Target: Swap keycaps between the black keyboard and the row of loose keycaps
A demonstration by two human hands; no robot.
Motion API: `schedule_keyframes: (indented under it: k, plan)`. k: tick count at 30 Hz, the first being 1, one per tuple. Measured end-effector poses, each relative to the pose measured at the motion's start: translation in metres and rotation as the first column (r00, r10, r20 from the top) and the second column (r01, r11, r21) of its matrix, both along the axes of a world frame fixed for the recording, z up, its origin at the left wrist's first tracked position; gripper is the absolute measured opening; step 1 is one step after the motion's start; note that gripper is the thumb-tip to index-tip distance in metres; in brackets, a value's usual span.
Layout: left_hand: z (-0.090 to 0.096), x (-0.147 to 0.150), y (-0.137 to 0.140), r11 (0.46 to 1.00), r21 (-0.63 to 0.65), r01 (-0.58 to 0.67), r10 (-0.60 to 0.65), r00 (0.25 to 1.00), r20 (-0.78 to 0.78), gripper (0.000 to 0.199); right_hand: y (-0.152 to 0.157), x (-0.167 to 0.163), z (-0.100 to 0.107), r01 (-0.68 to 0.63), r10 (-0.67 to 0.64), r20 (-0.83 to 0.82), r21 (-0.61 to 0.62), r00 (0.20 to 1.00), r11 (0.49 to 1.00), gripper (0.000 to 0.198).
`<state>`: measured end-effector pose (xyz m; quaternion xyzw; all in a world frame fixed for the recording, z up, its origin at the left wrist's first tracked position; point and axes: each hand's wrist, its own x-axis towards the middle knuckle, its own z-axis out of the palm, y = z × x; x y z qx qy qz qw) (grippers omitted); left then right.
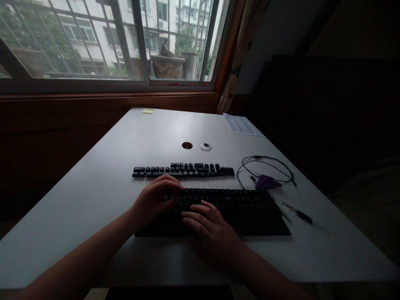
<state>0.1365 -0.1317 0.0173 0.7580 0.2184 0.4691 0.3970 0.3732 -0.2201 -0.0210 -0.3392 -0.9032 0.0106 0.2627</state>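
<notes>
A black keyboard (pixel 246 212) lies on the white table in front of me. Its upper rows carry keycaps, while the lower part looks dark and its details are hard to make out. My left hand (pixel 156 196) is bent over the keyboard's left part, thumb and forefinger apart, with nothing visible between them. My right hand (pixel 215 233) rests over the middle, its fingers stretched out and spread above the lower rows. Just behind the keyboard, loose black keycaps (pixel 187 168) stand in rows. Both palms are hidden from view.
On the right lie a coiled black cable (pixel 265 158), a purple cloth-like piece (pixel 267 182) and a dark-handled wire tool (pixel 303 216). Farther back are a table hole (pixel 187 145), its round cover (pixel 205 146), a printed sheet (pixel 240 124) and a yellow note (pixel 148 111).
</notes>
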Motion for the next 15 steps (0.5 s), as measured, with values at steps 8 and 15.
schedule_keyframes:
  k: [8, 15]
  plan:
    - [-0.0062, 0.0011, 0.0022, 0.999, 0.041, -0.028, 0.028, 1.0, -0.014, 0.02, -0.0002, -0.001, 0.0006, 0.006, -0.006, -0.005, 0.03, 1.0, 1.0, 0.039]
    - [-0.0078, 0.0014, 0.0039, 0.999, 0.054, -0.004, 0.002, 1.0, 0.021, 0.016, 0.0008, -0.0013, 0.0006, 0.006, -0.005, -0.024, 0.029, 1.0, 1.0, 0.042]
